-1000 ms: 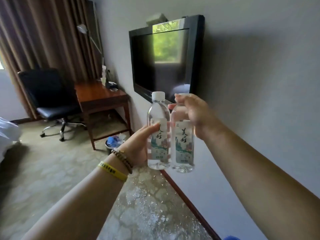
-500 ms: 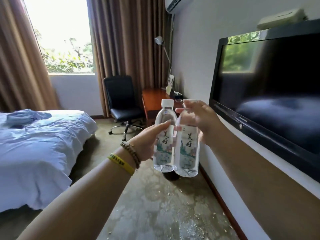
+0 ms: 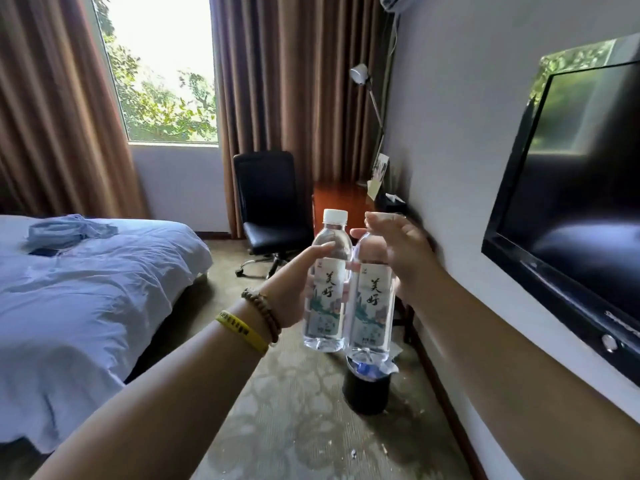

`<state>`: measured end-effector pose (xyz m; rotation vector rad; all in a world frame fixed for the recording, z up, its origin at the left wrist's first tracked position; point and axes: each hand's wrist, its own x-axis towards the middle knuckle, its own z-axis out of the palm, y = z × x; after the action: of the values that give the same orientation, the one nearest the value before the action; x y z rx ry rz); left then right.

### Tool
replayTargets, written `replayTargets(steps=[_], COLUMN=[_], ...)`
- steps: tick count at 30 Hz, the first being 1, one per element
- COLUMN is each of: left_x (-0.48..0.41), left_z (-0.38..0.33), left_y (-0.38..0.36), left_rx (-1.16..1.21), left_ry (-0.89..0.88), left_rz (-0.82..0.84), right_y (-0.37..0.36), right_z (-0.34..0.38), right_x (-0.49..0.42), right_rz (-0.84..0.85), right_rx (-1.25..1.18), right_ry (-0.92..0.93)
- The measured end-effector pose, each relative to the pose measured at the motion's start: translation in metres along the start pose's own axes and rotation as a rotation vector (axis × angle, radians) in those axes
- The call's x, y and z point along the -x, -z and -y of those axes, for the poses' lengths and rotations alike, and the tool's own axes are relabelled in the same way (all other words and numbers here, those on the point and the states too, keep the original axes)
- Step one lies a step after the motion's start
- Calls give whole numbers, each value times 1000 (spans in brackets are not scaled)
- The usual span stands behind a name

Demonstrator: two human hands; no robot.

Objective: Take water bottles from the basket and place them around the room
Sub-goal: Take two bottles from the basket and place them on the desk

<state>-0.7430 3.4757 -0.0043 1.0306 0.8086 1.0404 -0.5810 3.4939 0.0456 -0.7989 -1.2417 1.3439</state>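
Two clear water bottles with white caps and printed labels are held upright side by side in mid-air at the centre of the view. My left hand [image 3: 294,289] grips the left water bottle [image 3: 325,299] around its body. My right hand [image 3: 398,251] holds the right water bottle [image 3: 372,306] from above at its neck, covering its cap. The two bottles touch each other. No basket is in view.
A bed [image 3: 86,306] with white sheets fills the left. Ahead stand a black office chair [image 3: 273,209] and a wooden desk [image 3: 343,202] with a lamp. A black waste bin [image 3: 367,393] sits on the carpet below the bottles. A wall-mounted TV [image 3: 571,202] is on the right.
The view has swung left and moved forward along the wall; the bed and window came into view and the desk is nearer. Both hands keep the same hold on the bottles.
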Motion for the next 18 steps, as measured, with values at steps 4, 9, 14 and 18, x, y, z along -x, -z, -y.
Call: replayTargets(steps=[4,9,14,18], left_x=[-84,-173,-253,-317], left_z=[-15,-28,-36,-47], left_y=[20,59,124,187], left_rx=[20,75,16,-28], left_ry=[-48,-78,-117,-69], left_rz=[17,42,71,55], right_y=[23,33,26,11], right_z=[-6,-24,-65,-101], right_x=[-92,-191,-281,-357], right_rz=[42,57,48,9], right_rx=[23,17,7,-10], right_ry=[-7,-20,-36,-48])
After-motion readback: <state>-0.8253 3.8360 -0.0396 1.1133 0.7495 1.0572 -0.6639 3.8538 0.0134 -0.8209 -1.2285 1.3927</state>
